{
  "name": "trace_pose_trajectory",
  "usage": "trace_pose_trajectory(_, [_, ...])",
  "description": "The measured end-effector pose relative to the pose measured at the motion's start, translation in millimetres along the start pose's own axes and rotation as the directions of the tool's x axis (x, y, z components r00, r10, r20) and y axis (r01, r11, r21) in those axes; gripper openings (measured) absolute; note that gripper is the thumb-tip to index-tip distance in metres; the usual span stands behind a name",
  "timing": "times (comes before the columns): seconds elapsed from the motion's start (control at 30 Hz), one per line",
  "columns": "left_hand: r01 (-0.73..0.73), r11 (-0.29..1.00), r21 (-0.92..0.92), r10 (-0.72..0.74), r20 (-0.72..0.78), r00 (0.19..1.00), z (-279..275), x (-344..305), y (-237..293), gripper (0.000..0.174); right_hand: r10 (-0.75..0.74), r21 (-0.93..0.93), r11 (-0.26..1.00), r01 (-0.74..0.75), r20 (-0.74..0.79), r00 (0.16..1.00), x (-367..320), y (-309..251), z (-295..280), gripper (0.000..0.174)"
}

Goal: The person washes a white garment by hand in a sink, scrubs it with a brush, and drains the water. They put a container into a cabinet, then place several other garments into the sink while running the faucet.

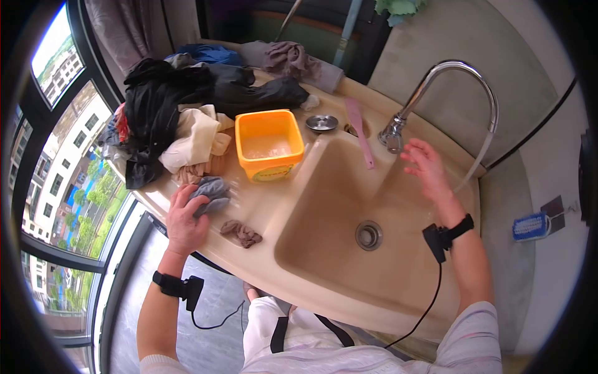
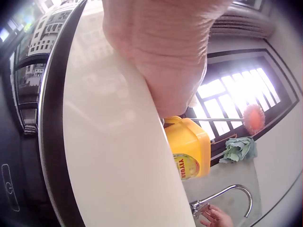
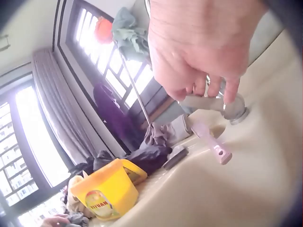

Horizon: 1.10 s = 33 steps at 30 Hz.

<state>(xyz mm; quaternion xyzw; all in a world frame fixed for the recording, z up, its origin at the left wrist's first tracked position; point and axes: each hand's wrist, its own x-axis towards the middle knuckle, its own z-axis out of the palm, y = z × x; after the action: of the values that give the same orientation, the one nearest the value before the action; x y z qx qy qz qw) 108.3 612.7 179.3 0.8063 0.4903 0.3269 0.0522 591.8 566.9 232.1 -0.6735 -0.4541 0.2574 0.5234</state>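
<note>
- Orange-yellow plastic, the square tub (image 1: 270, 163) stands on the worktop (image 1: 254, 209) beside the sink (image 1: 324, 240); the head view looks down into it, while the left wrist view shows its "YIYUAN" label readably.
- Grey cloth (image 1: 213, 193) lies on the worktop to the tub's left, on the person's side, with the left hand (image 1: 187, 218) gripping it by curled fingers; the left wrist view shows the heel of that hand but hides its grasp.
- The right hand (image 1: 428, 169) is raised to the tub's right, at the tap (image 1: 393, 132), its fingers slightly bent and apart, grasping nothing visible. The right wrist view shows these fingers overlapping the tap; whether they touch it, I cannot tell.
- A small brown cloth (image 1: 242, 234) lies between the tub and the worktop's front edge, clear only in the head view.
- The metal strainer (image 1: 322, 123) and the pink handled tool (image 1: 359, 132) lie to the tub's right; the right wrist view adds a hole in the handle.
- Black clothes (image 1: 162, 106) and cream fabric (image 1: 198, 137) are heaped left of the tub.
- Beyond the tub, both wrist views show a fuzzy orange-red head (image 2: 254, 119) on a pole, which the head view leaves out.
</note>
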Motion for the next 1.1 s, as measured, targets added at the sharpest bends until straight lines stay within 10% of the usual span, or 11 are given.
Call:
trace_pose_trajectory(0.07, [-0.001, 1.000, -0.014, 0.001, 0.004, 1.000, 1.4, -0.4, -1.2, 0.028, 0.220, 0.343, 0.915, -0.214, 0.020, 0.975, -13.0, -8.2, -32.4, 0.024])
trace_pose_trajectory(0.37, [-0.015, 0.999, -0.033, 0.016, 0.029, 0.999, 7.7, -3.8, -7.9, 0.031, 0.264, 0.502, 0.851, -0.156, -0.151, 0.953, 11.3, -19.9, -136.7, 0.019])
trace_pose_trajectory(0.53, [-0.029, 1.000, -0.007, 0.029, 0.049, 0.998, 7.5, -3.3, -7.2, 0.032, 0.201, 0.134, 0.967, -0.217, 0.124, 0.972, 21.6, -51.1, -161.5, 0.018])
trace_pose_trajectory(0.6, [-0.030, 0.999, -0.013, 0.031, 0.053, 0.998, 7.4, -3.7, -6.9, 0.032, 0.122, -0.200, 0.971, -0.133, -0.069, 0.990, 20.0, -85.5, -155.9, 0.020])
trace_pose_trajectory(0.67, [-0.033, 0.999, -0.013, 0.034, 0.037, 0.999, 9.0, -4.0, -8.9, 0.032, -0.023, -0.521, 0.848, -0.095, -0.216, 0.976, 28.5, -103.4, -156.5, 0.023])
trace_pose_trajectory(0.73, [-0.030, 0.999, -0.018, 0.030, 0.045, 0.999, 9.7, -4.8, -10.6, 0.032, -0.320, -0.724, 0.641, 0.254, 0.048, 0.946, 46.3, -112.3, -160.1, 0.029])
trace_pose_trajectory(1.1, [-0.030, 0.999, -0.028, 0.031, 0.054, 0.998, 11.0, -6.0, -15.5, 0.032, -0.365, -0.920, 0.380, 0.099, -0.050, 0.930, 114.9, -113.8, -166.6, 0.021])
